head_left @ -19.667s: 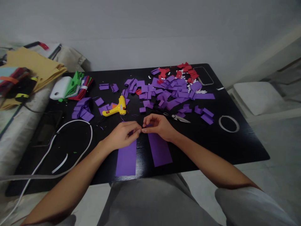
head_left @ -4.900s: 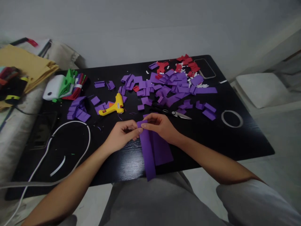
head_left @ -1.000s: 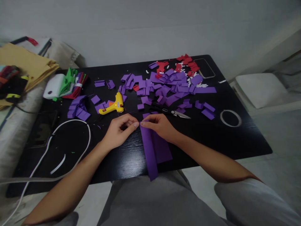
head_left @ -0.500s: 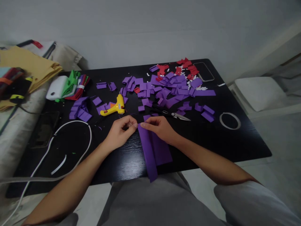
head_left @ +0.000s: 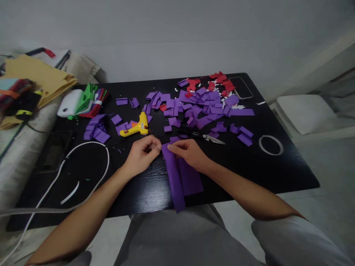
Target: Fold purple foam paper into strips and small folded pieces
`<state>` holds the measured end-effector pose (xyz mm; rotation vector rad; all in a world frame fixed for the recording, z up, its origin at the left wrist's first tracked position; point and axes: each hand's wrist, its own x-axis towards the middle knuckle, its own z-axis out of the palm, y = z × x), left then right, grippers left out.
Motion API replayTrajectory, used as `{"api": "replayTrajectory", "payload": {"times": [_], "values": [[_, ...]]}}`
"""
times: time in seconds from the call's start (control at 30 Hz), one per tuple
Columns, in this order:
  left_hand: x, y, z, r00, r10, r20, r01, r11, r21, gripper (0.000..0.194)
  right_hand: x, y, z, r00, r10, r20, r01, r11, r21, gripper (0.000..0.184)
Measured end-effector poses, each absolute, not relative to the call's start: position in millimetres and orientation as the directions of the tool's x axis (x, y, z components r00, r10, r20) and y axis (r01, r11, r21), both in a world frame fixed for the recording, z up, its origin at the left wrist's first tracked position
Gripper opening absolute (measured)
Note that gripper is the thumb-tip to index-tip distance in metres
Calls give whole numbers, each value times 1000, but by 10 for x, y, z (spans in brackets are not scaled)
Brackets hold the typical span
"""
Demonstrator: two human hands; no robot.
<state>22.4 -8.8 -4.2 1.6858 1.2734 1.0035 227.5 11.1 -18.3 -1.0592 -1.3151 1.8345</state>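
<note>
A long folded strip of purple paper [head_left: 174,177] runs toward me at the table's front, its near end hanging past the edge. My left hand [head_left: 142,155] is closed, thumb and fingertips pinched at the strip's far left corner. Beside it, my right hand [head_left: 190,152] grips the same far end between thumb and fingers. A wider purple sheet [head_left: 193,181] lies partly under the strip and my right hand. Just beyond my hands are scissors [head_left: 212,139] with black handles and a yellow glue gun [head_left: 135,128].
Many cut purple pieces [head_left: 212,98] and red scraps [head_left: 222,78] spread over the black table [head_left: 227,173]. A tape ring [head_left: 271,145] lies at right. At left are a white cable [head_left: 107,159], a dark phone [head_left: 54,151] and bundled coloured strips [head_left: 93,103]. A white stool [head_left: 301,111] stands at right.
The view has tilted slightly, so the table's far side sits a little lower. Both hands stay at the strip's far end, with hardly any movement.
</note>
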Motion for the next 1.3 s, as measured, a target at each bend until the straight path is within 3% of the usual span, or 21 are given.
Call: {"api": "replayTrajectory", "payload": {"times": [0.13,0.4,0.8,1.13,1.3], "values": [[226,-85,-53,178,976,125,355,-182,917,18,2268,96,-177,-428,881,-203,-16,-232,-973,35],[199,-79,-85,123,986,110,339,-146,929,19,2264,71,-151,-552,781,-293,-99,-410,-907,34],[282,-88,-22,215,977,-3,306,-65,950,23,2250,51,-220,-566,768,-301,44,-336,-941,39],[26,110,23,-166,986,-13,165,41,985,18,2338,115,-86,-640,655,-403,10,-517,-856,36],[-124,193,3,-277,961,-2,145,44,988,16,2389,183,-66,-643,649,-406,-43,-559,-828,35]]}}
